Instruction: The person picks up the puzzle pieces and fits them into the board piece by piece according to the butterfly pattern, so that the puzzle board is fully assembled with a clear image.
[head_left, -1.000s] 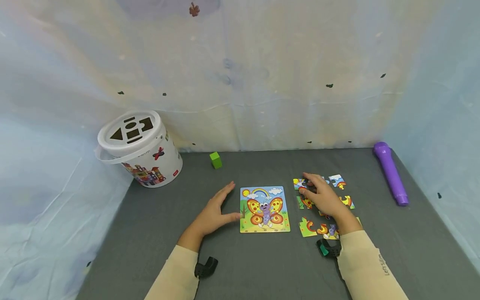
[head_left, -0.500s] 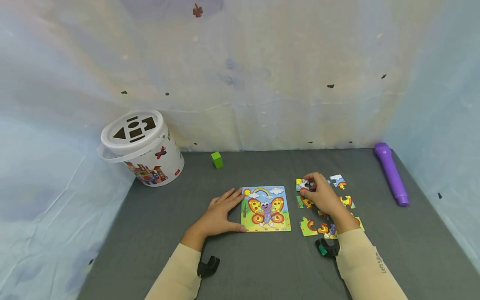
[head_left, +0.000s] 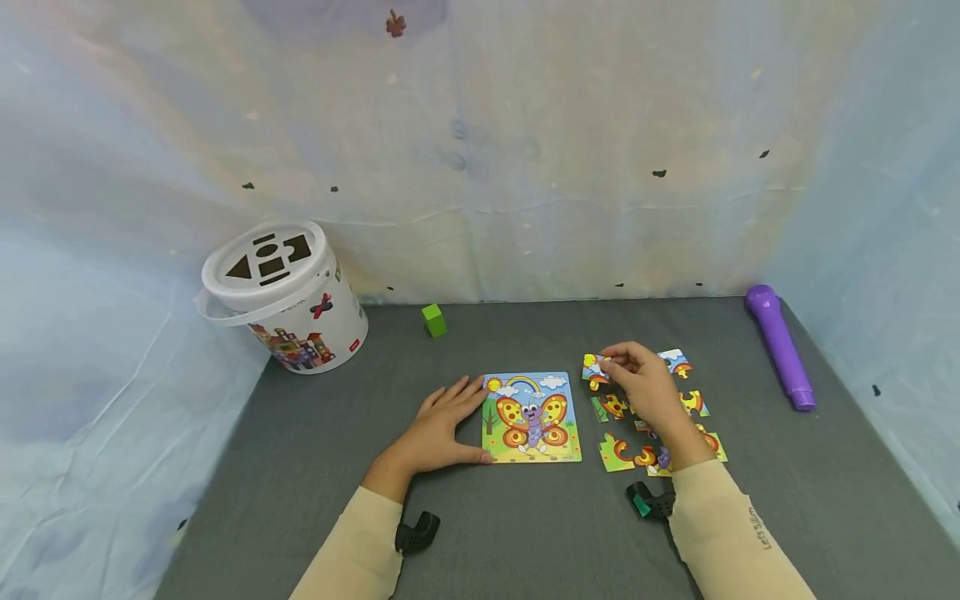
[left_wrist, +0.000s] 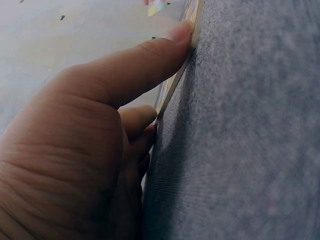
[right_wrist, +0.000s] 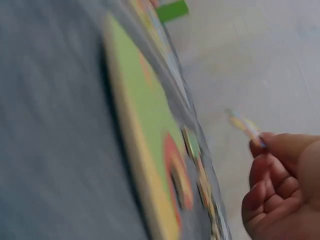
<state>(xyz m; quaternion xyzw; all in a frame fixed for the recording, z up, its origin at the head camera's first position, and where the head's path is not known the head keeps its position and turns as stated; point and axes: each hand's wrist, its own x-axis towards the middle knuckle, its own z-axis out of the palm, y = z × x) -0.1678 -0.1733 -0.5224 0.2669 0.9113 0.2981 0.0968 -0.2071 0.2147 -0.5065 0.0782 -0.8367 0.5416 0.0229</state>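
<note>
A square butterfly picture board (head_left: 531, 421) lies flat on the dark grey cloth. My left hand (head_left: 438, 433) rests at its left side, fingers spread and fairly straight. The thumb touches the lower left corner, and in the left wrist view the thumb (left_wrist: 140, 67) lies on the board's edge. My right hand (head_left: 648, 387) pinches a puzzle piece (head_left: 595, 369) with a sun on it between thumb and fingertips. The right wrist view has that piece (right_wrist: 245, 126) raised off the cloth, slightly blurred. Below the right hand lie several loose puzzle pieces (head_left: 617, 454), partly hidden by the hand and wrist.
A white lidded bucket (head_left: 315, 321) with shape holes stands at the back left. A small green block (head_left: 434, 320) sits near the back edge. At the far right lies a purple tube with a wider end (head_left: 782, 350). A hanging sheet (head_left: 495, 150) closes the back.
My left hand has moved right and come to rest on the board's left edge. My right hand has taken hold of the sun piece and lifted it, shifting slightly left.
</note>
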